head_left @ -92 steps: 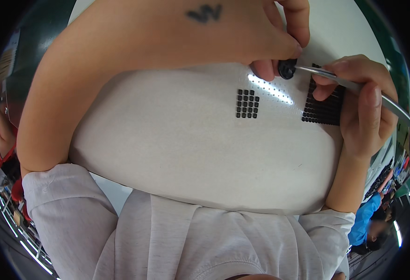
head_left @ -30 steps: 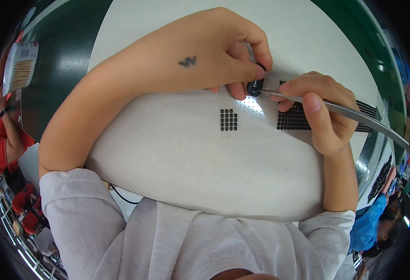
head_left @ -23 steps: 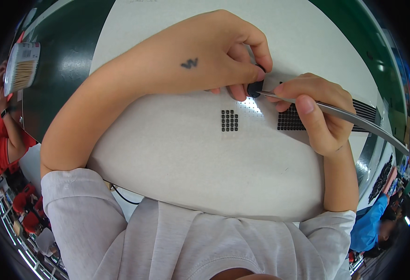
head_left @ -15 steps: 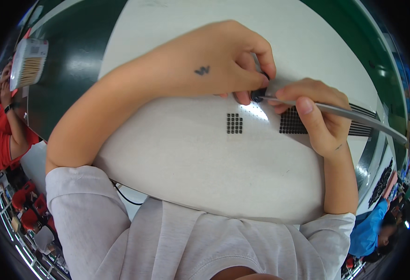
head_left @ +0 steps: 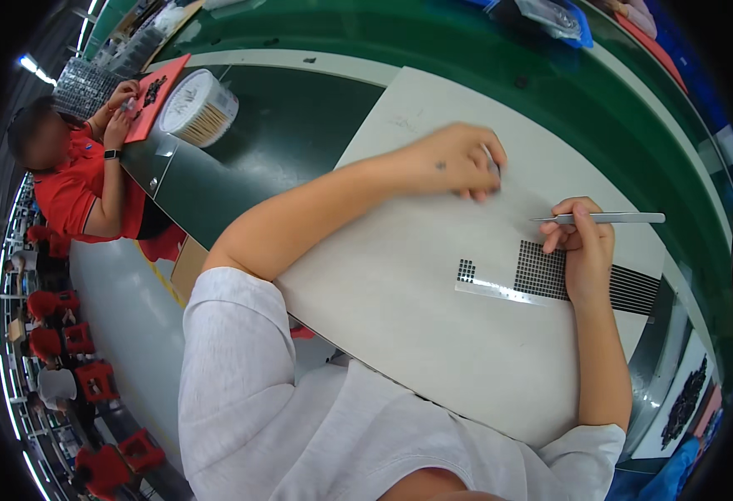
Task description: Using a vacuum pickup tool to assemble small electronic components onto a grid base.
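Over the far middle of the white work surface (head_left: 400,292), my left hand (head_left: 458,163) is closed round a small dark piece (head_left: 494,170), smeared by motion and mostly hidden by the fingers. My right hand (head_left: 585,246) grips silver tweezers (head_left: 634,218) between thumb and fingers, their thin tips pointing left toward the left hand but apart from it. Beneath the right hand lies a sheet of small black square pads (head_left: 540,269) on clear backing (head_left: 500,291). A smaller cluster of the same pads (head_left: 466,270) sits at its left end, and black strips (head_left: 634,288) show at its right.
A round clear tub of cotton swabs (head_left: 203,113) stands on the green table at the left. Beyond it, a person in red (head_left: 82,184) works over a pink mat (head_left: 159,96). A white board with black parts (head_left: 684,409) lies at right; a blue-edged bag (head_left: 546,21) is at the far edge.
My view has swung left. The hands have drawn apart: the left has carried the dark piece away from the tweezer tips, and the tweezers now lie nearly level.
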`<state>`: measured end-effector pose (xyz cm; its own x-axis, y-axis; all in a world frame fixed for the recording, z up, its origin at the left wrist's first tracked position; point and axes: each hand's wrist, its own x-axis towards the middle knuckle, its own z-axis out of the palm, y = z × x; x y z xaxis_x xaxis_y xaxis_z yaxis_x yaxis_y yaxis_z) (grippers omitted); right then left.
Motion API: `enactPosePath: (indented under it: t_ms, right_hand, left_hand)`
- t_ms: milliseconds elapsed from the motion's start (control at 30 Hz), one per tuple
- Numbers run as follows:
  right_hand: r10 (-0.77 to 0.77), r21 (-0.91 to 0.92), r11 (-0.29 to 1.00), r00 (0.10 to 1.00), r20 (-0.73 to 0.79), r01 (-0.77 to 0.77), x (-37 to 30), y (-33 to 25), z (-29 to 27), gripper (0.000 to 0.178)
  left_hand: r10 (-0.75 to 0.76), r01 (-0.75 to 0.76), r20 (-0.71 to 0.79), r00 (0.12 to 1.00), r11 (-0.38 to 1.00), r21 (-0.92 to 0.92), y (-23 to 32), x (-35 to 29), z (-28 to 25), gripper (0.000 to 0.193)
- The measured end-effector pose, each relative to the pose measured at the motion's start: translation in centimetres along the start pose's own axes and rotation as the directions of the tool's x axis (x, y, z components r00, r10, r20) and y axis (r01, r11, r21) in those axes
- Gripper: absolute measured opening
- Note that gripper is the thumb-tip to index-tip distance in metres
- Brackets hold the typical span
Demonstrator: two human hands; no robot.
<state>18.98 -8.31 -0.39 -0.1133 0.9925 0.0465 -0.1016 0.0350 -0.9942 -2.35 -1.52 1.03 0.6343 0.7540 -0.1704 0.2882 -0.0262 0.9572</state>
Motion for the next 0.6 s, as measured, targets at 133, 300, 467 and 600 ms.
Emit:
enactPosePath:
  t_ms: [133, 300, 467, 600]
  right_hand:
    - [0.044, -0.004, 0.999, 0.998, -0.046, -0.044, 0.9, 0.1, 0.5, 0.028]
    - [0.100, -0.055, 0.993, 0.995, -0.032, -0.101, 0.8, -0.1, 0.7, 0.027]
    - [0.117, -0.082, 0.989, 0.992, -0.039, -0.120, 0.7, 0.0, 0.5, 0.028]
    - [0.123, -0.111, 0.986, 0.992, -0.025, -0.125, 1.1, 0.0, 0.8, 0.028]
  left_hand:
    - [0.404, -0.203, -0.488, 0.774, 0.887, 0.414, -3.8, 3.5, -6.7, 0.021]
    - [0.487, 0.193, -0.594, 0.641, 0.646, 0.738, -5.9, 5.7, -13.0, 0.025]
    - [0.661, 0.259, -0.542, 0.519, 0.483, 0.837, -7.8, 6.1, -16.8, 0.030]
    - [0.480, 0.642, -0.834, 0.270, 0.556, 0.528, -10.4, 2.5, -23.2, 0.035]
